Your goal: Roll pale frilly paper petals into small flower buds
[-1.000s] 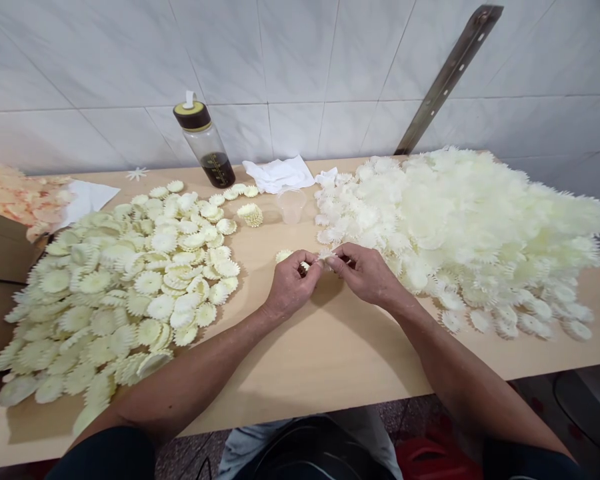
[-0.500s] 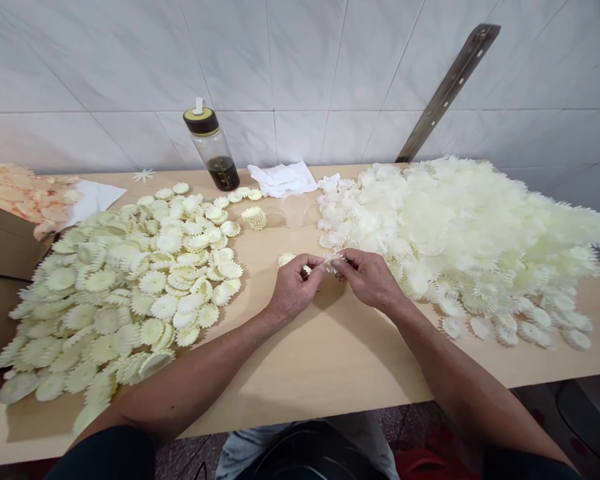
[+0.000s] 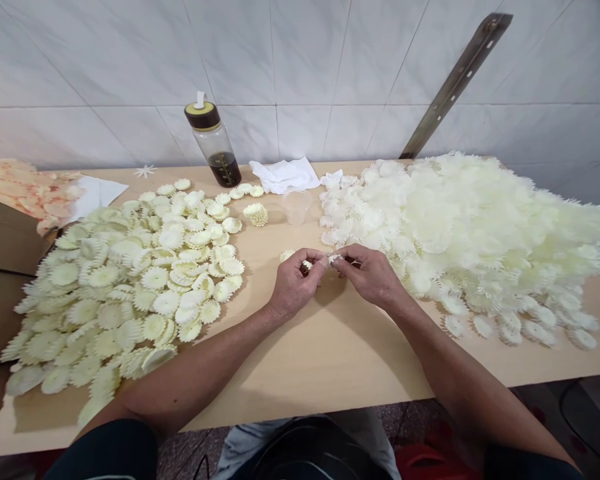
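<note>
Over the middle of the table, my left hand (image 3: 300, 280) and my right hand (image 3: 365, 270) meet fingertip to fingertip. Pinched between them is a small white artificial flower petal piece (image 3: 334, 258), mostly covered by the fingers. Thumbs and forefingers of both hands are closed on it. A pale yellow-green scalloped piece (image 3: 287, 255) lies just behind my left hand, partly hidden. To the right spreads a large heap of thin white jagged-edged petal pieces (image 3: 460, 227). On the left is a pile of cupped, pale yellow-green petal discs (image 3: 145, 280).
A bottle of dark liquid (image 3: 220, 153) stands by the tiled wall, with white tissue (image 3: 285, 176) and a clear plastic cup (image 3: 297, 207) nearby. A small stack of petal discs (image 3: 255, 214) sits before them. Pinkish petals (image 3: 25, 190) and a cardboard box (image 3: 5, 280) are far left. A metal strip (image 3: 455, 87) leans on the wall.
The white petal piece shows less between my fingers, and my fingertips are a little closer together. The whole view has shifted slightly; the piles look the same.
</note>
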Demonstrator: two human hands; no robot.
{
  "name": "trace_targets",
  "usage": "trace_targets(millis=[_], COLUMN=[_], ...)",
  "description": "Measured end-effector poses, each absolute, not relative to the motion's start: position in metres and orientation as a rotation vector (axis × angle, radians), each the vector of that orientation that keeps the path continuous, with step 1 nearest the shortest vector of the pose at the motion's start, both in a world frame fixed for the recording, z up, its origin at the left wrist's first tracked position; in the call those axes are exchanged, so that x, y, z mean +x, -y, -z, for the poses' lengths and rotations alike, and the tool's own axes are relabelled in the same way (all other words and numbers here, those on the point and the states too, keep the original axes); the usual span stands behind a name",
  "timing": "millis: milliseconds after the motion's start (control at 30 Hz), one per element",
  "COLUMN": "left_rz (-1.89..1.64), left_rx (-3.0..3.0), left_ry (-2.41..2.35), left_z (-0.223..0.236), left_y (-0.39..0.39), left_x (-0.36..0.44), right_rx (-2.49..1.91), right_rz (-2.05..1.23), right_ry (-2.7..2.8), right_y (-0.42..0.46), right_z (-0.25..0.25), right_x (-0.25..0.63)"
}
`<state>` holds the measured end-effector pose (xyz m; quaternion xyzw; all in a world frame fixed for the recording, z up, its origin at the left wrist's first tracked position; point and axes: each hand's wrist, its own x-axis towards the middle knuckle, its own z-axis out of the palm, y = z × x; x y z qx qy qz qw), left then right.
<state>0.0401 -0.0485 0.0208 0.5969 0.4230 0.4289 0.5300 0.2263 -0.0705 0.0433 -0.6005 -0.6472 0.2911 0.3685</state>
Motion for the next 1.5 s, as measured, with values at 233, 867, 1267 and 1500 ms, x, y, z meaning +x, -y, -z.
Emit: trace_targets(millis=[233,867,1267,1500], left_rz=[-1.041,-1.25,-1.218,-1.035], left_rx=[1.446,1.839,1.818,1.378], left_ry=[-1.032,-0.857,-0.877,-1.056], left_z=[-0.02,-0.009,-0.013,-0.017], left_y=[0.049,0.046,0.048,0.042], left_x=[0.042,0.04,0.041,0.04], right_rx=[-1.622,-1.442,-1.323,-1.388], right_rz=[-0.855,-1.235,-1.375,-1.094], right_ry=[1.538,1.246,1.164,1.279], right_y=[0.073,0.07,0.068,0.07], right_z=[-0.049,-0.055,-0.051,-0.049], right_x=[0.223,0.23,0.229,0.229])
